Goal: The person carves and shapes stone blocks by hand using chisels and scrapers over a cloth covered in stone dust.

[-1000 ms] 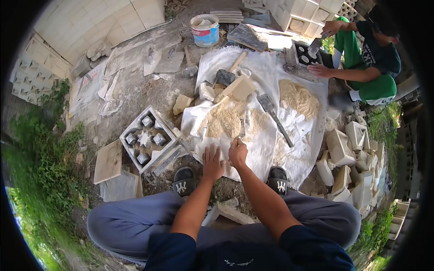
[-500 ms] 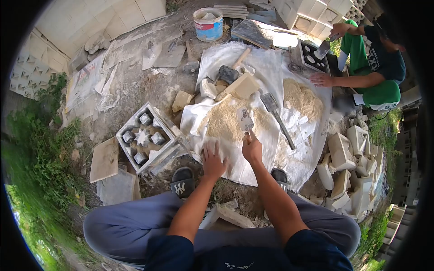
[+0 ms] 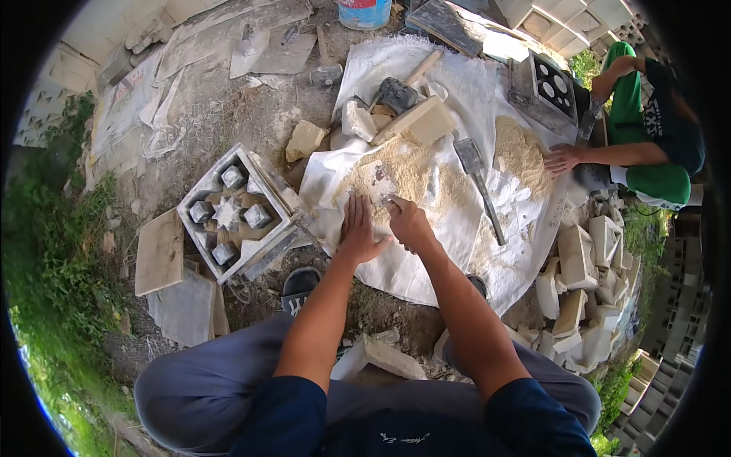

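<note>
My right hand (image 3: 411, 226) is closed around the handle of a trowel. The trowel's blade (image 3: 376, 177), smeared with pale powder, lies on a heap of tan sand (image 3: 428, 177). My left hand (image 3: 361, 234) rests with outstretched fingers at the heap's near edge, beside the blade, thumb pointing towards my right hand. Under both hands spreads a white woven sheet (image 3: 415, 276). To the left of my hands sits a metal block mould (image 3: 266, 183) with several raised knobs and a star-shaped centre.
A dark-headed mallet (image 3: 397, 94) and pale block pieces (image 3: 428, 122) lie beyond the sand. A flat long-handled tool (image 3: 469, 154) lies right of it. Broken blocks (image 3: 576, 257) are piled at right. A co-worker's hand (image 3: 562, 158) touches the sheet near another mould (image 3: 553, 84).
My right hand has drawn the trowel left and nearer my left hand, its blade swinging leftward. My left hand has moved further onto the sand's edge. The co-worker's tool has dropped lower beside their mould.
</note>
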The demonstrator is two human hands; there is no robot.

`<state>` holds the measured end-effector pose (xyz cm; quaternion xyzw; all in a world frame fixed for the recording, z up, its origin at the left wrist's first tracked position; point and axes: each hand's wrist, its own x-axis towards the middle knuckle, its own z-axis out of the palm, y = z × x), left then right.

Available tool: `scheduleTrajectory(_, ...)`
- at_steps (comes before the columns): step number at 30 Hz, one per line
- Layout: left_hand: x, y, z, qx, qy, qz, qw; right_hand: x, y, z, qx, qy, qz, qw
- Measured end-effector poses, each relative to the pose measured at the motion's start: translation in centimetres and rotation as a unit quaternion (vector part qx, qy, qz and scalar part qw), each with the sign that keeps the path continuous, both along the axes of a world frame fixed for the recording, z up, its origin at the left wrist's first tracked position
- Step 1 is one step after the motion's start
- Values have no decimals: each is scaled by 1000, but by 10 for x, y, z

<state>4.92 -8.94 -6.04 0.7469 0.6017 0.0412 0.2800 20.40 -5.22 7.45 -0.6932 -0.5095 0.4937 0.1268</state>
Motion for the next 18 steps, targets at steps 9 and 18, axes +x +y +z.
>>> scheduleTrajectory(9, -1, -1, 5, -3, -48, -9, 999, 30, -18, 20, -81, -55, 31, 995)
scheduleTrajectory(18, 7, -16, 0, 148, -32, 36, 988, 81, -31, 13, 183, -171, 85, 964)
